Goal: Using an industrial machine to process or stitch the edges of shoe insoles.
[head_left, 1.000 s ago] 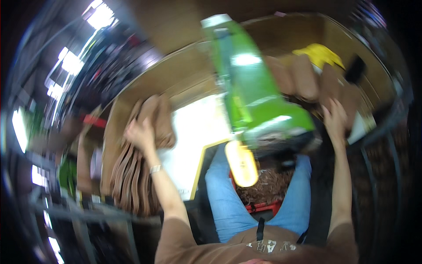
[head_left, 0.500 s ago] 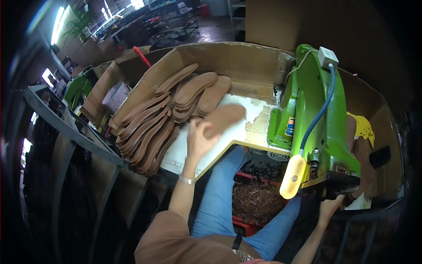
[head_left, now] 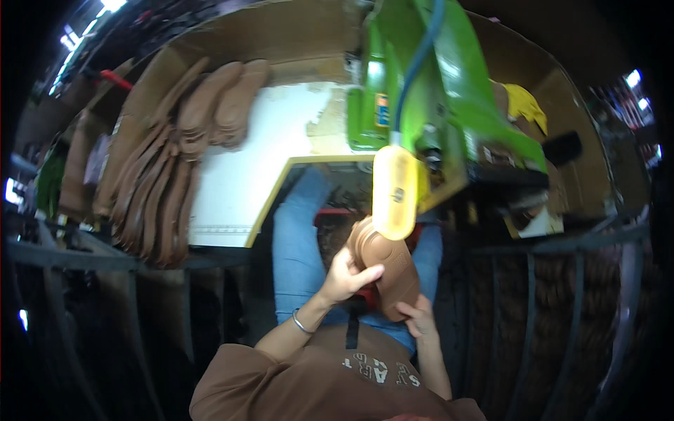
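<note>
Above my lap, a brown shoe sole (head_left: 399,275) is tilted between my two hands. My left hand (head_left: 344,278) grips its left edge, thumb on top. At the near end, the fingers of my right hand (head_left: 420,317) pinch the sole. Its far end reaches just under a yellow oval lamp head (head_left: 394,200), which hides part of it. Layered curves show along the far left edge; whether these are one sole or more I cannot tell. Stacked brown soles (head_left: 210,105) and a row of soles standing on edge (head_left: 151,196) fill the left of the white worktop (head_left: 239,186).
A green machine (head_left: 456,70) with a blue cable (head_left: 414,67) stands right of centre. Cardboard walls (head_left: 295,35) surround the worktop. A yellow cloth (head_left: 525,109) hangs at the right. Metal rails (head_left: 70,259) run along both sides, and a red bin (head_left: 333,212) sits between my legs.
My left hand has brought a sole from the worktop to above my lap. My right hand has come from beside the machine to hold its near end. The view has shifted.
</note>
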### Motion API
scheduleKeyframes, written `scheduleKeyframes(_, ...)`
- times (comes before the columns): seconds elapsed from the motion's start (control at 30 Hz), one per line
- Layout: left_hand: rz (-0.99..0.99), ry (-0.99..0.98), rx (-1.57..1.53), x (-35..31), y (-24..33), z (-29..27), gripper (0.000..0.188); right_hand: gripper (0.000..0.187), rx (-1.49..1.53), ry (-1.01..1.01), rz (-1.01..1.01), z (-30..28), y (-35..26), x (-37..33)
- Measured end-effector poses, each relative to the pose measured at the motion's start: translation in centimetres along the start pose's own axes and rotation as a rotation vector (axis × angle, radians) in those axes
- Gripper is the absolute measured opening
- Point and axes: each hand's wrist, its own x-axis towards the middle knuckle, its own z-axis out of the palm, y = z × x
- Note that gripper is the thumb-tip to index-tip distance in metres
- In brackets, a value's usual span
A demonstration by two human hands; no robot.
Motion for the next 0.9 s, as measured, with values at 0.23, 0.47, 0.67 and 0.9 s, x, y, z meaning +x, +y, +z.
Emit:
scheduleKeyframes(0.23,-0.122,-0.052,0.485,4.5,0.8,6.5,0.024,0.056,0.066,-0.071,0.064,2.9,3.1,-1.2)
scheduleKeyframes(0.47,-0.053,0.066,0.292,2.8,0.8,6.2,0.021,0.046,-0.037,-0.104,-0.111,2.8,1.3,-4.3)
scheduleKeyframes(0.67,-0.083,0.070,0.240,2.3,-0.9,5.0,0.033,0.049,-0.076,0.171,-0.307,-1.6,-3.2,-7.4)
scheduleKeyframes(0.9,-0.043,0.011,0.177,3.1,-0.3,5.1,0.035,0.033,-0.144,0.374,-0.665,-2.6,-12.2,-5.1)
